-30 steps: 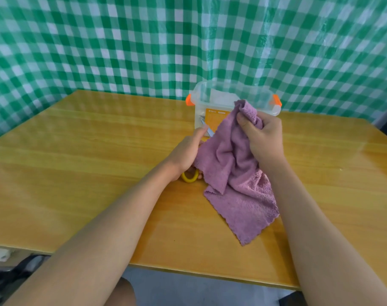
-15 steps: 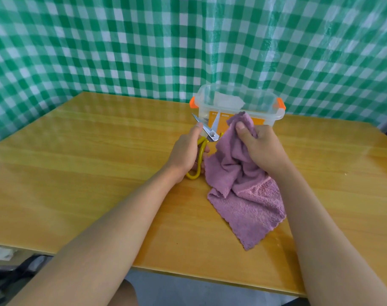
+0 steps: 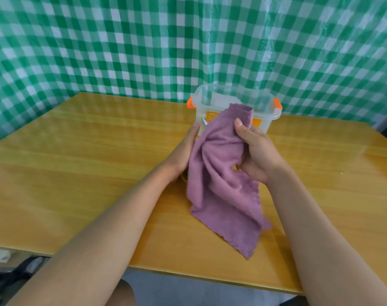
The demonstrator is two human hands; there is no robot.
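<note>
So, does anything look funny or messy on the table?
One thing: the scissors in the left hand are almost hidden behind the purple cloth that the right hand grips. Only a metal tip and a bit of yellow handle peek out. Nothing looks spilled or broken.

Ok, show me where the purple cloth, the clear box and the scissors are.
purple cloth [image 3: 221,173], head view, middle of the hanging fabric
clear box [image 3: 268,115], head view, front right rim
scissors [image 3: 203,121], head view, metal blade tip
</note>
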